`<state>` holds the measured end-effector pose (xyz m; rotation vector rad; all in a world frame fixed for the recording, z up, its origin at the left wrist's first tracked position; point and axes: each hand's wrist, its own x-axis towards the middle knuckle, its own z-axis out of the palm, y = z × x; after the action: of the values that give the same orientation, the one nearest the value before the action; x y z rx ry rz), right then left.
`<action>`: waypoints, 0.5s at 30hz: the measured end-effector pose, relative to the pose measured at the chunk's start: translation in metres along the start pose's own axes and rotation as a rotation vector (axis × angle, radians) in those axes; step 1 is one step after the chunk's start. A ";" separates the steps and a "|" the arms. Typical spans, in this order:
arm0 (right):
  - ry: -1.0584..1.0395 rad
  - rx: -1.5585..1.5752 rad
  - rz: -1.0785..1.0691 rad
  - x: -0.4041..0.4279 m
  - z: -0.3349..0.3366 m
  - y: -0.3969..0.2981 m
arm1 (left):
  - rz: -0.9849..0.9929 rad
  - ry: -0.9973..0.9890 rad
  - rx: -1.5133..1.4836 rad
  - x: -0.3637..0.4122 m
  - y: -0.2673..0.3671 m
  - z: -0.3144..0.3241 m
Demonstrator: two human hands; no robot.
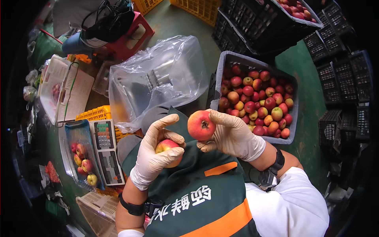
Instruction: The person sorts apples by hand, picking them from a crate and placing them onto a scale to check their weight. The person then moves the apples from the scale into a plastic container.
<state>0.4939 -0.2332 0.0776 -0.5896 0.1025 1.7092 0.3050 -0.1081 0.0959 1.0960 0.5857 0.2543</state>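
Both hands wear pale thin gloves. My right hand (228, 133) grips a red and orange apple (202, 125), its blossom end turned up towards me. Curled around another apple (166, 147), red with a yellow patch, is my left hand (160, 151), just above my lap. The two apples are apart. A lined crate (254, 54) full of loose red and yellowish apples (262, 103) stands beyond my right hand. To the left, a digital scale (108, 151) carries a blue-edged tray (86, 126) with several apples (86, 164) in it.
An open clear plastic bag (189, 68) lines a container ahead. Black crates (245, 26) are stacked at the back right, more crates (340, 77) along the right. A red stool (133, 38) and a person's leg (74, 43) are at the upper left, near white baskets (80, 86).
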 end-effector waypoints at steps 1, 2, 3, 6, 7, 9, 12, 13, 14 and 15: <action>-0.001 0.001 0.010 -0.001 0.003 0.003 | 0.044 0.014 0.080 -0.004 0.005 0.006; -0.021 -0.047 0.027 -0.001 0.006 0.006 | 0.040 0.024 0.077 -0.006 0.008 0.010; -0.044 -0.094 0.041 -0.001 0.010 0.008 | 0.108 0.013 0.230 -0.007 0.011 0.011; -0.005 -0.148 0.021 0.002 0.023 0.016 | 0.230 0.000 0.464 -0.006 0.014 0.019; 0.023 -0.167 0.015 0.005 0.025 0.018 | 0.291 -0.007 0.547 -0.004 0.015 0.020; -0.007 -0.200 -0.023 0.015 0.026 0.022 | 0.289 0.006 0.648 -0.003 0.017 0.014; 0.017 -0.485 -0.084 0.034 0.034 0.025 | 0.322 0.038 0.531 -0.008 0.010 -0.006; -0.023 -0.502 -0.054 0.037 0.038 0.026 | 0.331 0.090 0.541 -0.014 0.008 -0.009; -0.054 -0.583 -0.050 0.039 0.041 0.025 | 0.297 0.094 0.337 -0.020 0.005 -0.011; -0.122 -0.667 -0.034 0.045 0.045 0.026 | 0.282 0.128 0.144 -0.029 0.003 -0.016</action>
<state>0.4503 -0.1817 0.0908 -0.9616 -0.5819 1.7310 0.2721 -0.1082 0.1030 1.3096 0.5686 0.5370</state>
